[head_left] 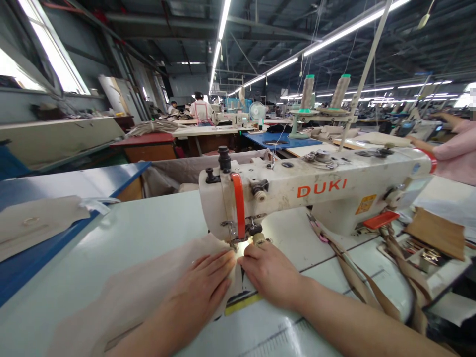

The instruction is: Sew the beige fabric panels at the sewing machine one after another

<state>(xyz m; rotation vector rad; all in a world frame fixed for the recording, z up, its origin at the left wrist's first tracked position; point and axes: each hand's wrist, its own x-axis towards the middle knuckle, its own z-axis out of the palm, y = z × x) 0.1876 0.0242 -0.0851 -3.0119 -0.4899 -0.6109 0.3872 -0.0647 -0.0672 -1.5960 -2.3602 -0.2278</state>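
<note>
A white sewing machine (282, 183) with an orange stripe stands on the pale table, its needle area lit. Under the presser foot lies the edge of a light beige fabric piece (148, 277), which spreads to the left. My left hand (203, 285) rests flat on this fabric, fingers stretched toward the needle. Just right of the foot is my right hand (269, 270), its fingers curled and pinched together at the fabric's edge. What lies between those fingertips is hidden.
Scissors (320, 229) and tan strips (357, 277) lie right of the machine, near a tray of small metal parts (427, 255). Thread cones (307, 94) stand behind. Another beige piece (40, 223) lies at left. A co-worker's pink sleeve (457, 153) shows at right.
</note>
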